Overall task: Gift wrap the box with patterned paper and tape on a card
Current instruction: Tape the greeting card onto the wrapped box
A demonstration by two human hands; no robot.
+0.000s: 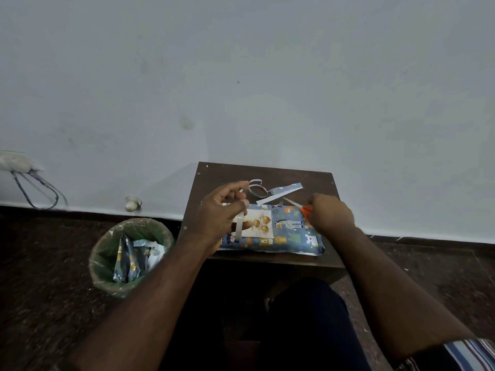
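Note:
A box (292, 234) wrapped in blue animal-patterned paper lies on a small dark brown table (214, 175). A white card (261, 223) with gold balls lies on the box's left part. My left hand (221, 212) hovers over the card's left edge, and a strip of clear tape (239, 225) hangs from its fingers. My right hand (330, 214) grips orange-handled scissors (301, 207) at the box's far right edge, blades pointing left and away.
A roll of clear tape (257, 190) and blue paper offcuts (284, 190) lie at the back of the table. A green bin (131, 257) with paper scraps stands on the floor to the left. The wall is close behind.

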